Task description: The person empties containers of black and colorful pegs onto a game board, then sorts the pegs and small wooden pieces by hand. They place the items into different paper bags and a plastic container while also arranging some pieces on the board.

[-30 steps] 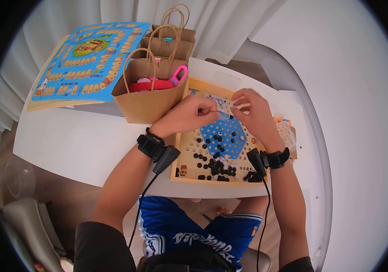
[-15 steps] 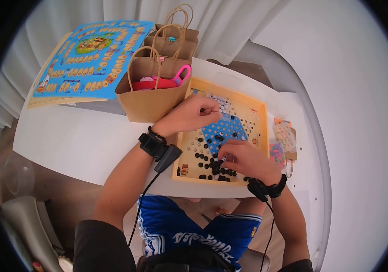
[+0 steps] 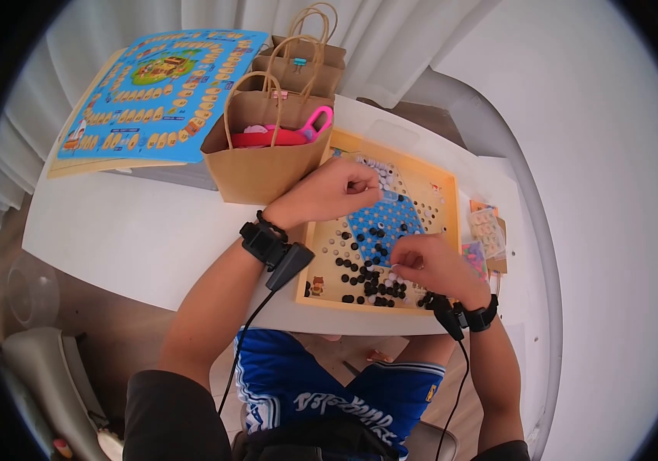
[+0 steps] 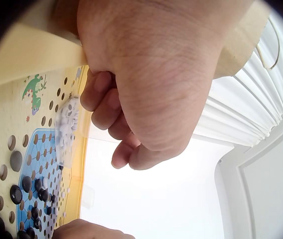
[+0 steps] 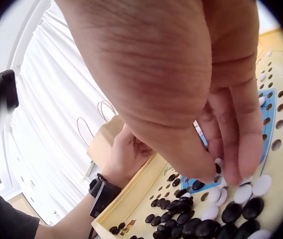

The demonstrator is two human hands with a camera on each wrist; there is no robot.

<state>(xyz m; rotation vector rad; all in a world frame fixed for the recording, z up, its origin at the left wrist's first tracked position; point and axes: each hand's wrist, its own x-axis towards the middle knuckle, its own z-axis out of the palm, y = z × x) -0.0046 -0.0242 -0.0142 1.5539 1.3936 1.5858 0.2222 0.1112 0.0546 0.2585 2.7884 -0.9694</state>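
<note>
In the head view my left hand (image 3: pixel 330 190) is over the wooden tray's (image 3: pixel 315 257) left edge, its curled fingers gripping a clear plastic box (image 3: pixel 390 197) with white pieces inside. The left wrist view shows that hand (image 4: pixel 154 84) with thumb and index finger together beside the box (image 4: pixel 63 142). Over the tray's lower right part, my right hand (image 3: pixel 443 269) pinches a small white piece (image 5: pixel 219 163) between thumb and fingers. Black pieces (image 3: pixel 379 290) and white pieces (image 5: pixel 262 185) lie loose below it. Several black pieces sit on the blue hexagonal grid (image 3: pixel 361 223).
Paper bags (image 3: pixel 267 165) stand behind my left forearm, the front one holding pink and red things. A blue printed game board (image 3: pixel 125 138) lies at the far left. Small clear packs (image 3: pixel 487 232) lie right of the tray. White curtains hang behind the table.
My right hand has come down from beside my left hand to the loose pieces near the tray's front, then lifted slightly with a white piece. My left hand keeps its grip.
</note>
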